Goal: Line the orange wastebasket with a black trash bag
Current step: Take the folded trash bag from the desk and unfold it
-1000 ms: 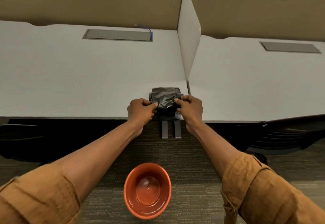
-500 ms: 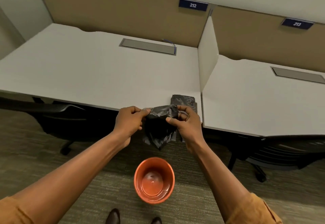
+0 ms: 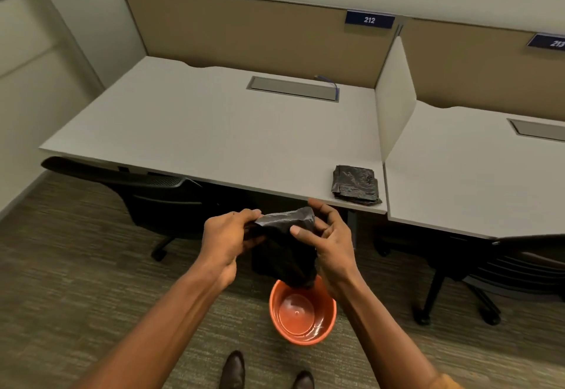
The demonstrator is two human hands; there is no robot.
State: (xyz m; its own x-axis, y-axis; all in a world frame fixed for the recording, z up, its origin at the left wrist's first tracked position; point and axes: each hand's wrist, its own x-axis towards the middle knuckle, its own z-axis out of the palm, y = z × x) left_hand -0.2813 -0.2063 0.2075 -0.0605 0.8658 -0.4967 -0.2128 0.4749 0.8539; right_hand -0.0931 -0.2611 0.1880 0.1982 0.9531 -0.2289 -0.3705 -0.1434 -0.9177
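A black trash bag (image 3: 282,251) hangs partly unfolded in the air between both hands, in front of the desk edge. My left hand (image 3: 227,240) pinches its top left corner. My right hand (image 3: 328,243) grips its right side with the thumb on the front. The bag's lower end dangles just above the far rim of the orange wastebasket (image 3: 302,312), which stands upright and empty on the carpet below.
A folded stack of black bags (image 3: 356,185) lies on the white desk (image 3: 214,138) near its front right corner, beside a white divider (image 3: 394,98). Black office chairs (image 3: 159,196) sit under both desks. My shoes (image 3: 234,370) are near the basket.
I have stepped back from the desk. One bag came off the folded stack, moved down toward the wastebasket, and has loosened further between my hands.
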